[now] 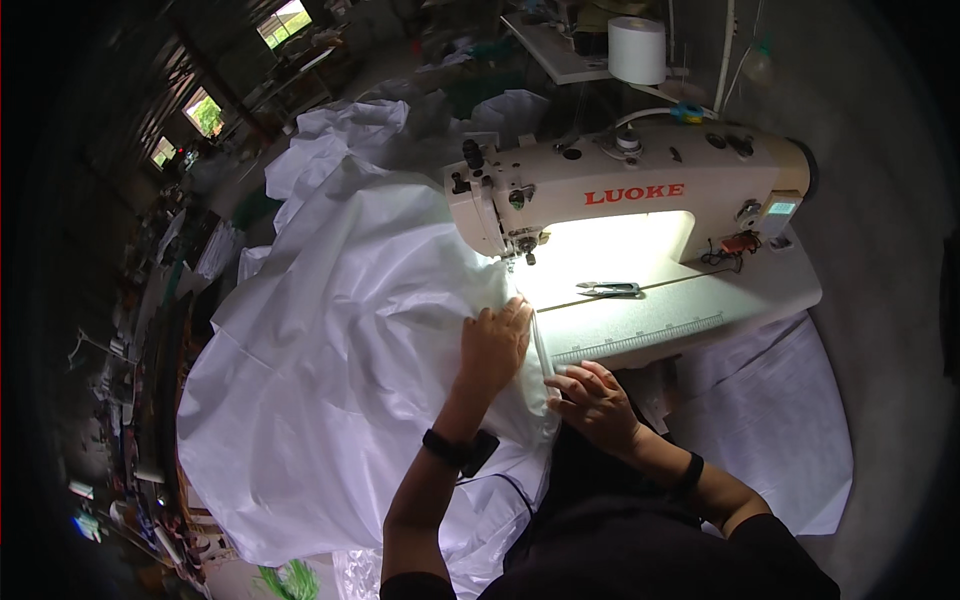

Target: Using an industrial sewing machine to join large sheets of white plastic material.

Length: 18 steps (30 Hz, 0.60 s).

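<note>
A large sheet of white fabric [350, 300] spreads under the head of a white sewing machine [640, 175] and drapes down toward me. My left hand [497, 345] is just in front of the needle area, its bent fingers gripping the fabric near its right edge. Closer to my body, my right hand [595, 402] pinches the same edge where it runs along the machine bed's front corner. The folded edge makes a narrow strip between both hands. Fine detail at the presser foot is lost in glare.
Thread snips [610, 290] lie on the lit machine bed [640, 325], which carries a printed ruler scale. A white thread cone [637, 50] stands behind the machine. More white material [765, 430] hangs at the right. Cluttered shelving [150, 400] lines the left side.
</note>
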### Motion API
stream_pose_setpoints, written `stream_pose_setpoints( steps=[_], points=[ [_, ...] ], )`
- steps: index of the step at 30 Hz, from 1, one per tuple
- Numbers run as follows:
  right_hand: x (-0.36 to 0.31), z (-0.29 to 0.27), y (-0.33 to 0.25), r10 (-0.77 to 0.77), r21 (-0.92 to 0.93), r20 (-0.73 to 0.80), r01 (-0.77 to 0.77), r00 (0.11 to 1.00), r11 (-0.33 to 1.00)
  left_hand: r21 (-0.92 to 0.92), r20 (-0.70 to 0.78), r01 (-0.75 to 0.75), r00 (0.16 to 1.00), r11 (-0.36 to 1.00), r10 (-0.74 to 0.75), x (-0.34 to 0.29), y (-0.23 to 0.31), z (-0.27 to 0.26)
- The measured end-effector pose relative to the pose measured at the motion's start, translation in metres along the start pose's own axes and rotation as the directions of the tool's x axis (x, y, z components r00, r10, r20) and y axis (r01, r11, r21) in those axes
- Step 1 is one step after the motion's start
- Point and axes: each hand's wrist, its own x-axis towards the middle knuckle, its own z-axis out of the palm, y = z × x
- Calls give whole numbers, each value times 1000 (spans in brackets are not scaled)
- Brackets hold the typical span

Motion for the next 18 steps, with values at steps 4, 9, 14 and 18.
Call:
stream_pose_setpoints(
  steps=[4, 9, 14, 18],
  points=[
    [-20, 9, 7, 25, 75, 61, -29, 998, 997, 41, -18, -97, 995, 994, 98, -4, 4, 3],
    [0, 5, 4, -74, 163, 46, 65, 996, 984, 120, -41, 28, 999, 992, -24, 3, -4, 13],
    [-23, 28, 10, -24, 249, 64, 8, 998, 969, 113, 25, -91, 996, 989, 88, -15, 4, -3],
    [-18, 25, 9, 14, 243, 51, -26, 999, 970, 180, -17, 425, 903, 887, -429, -68, -16, -28]
  ],
)
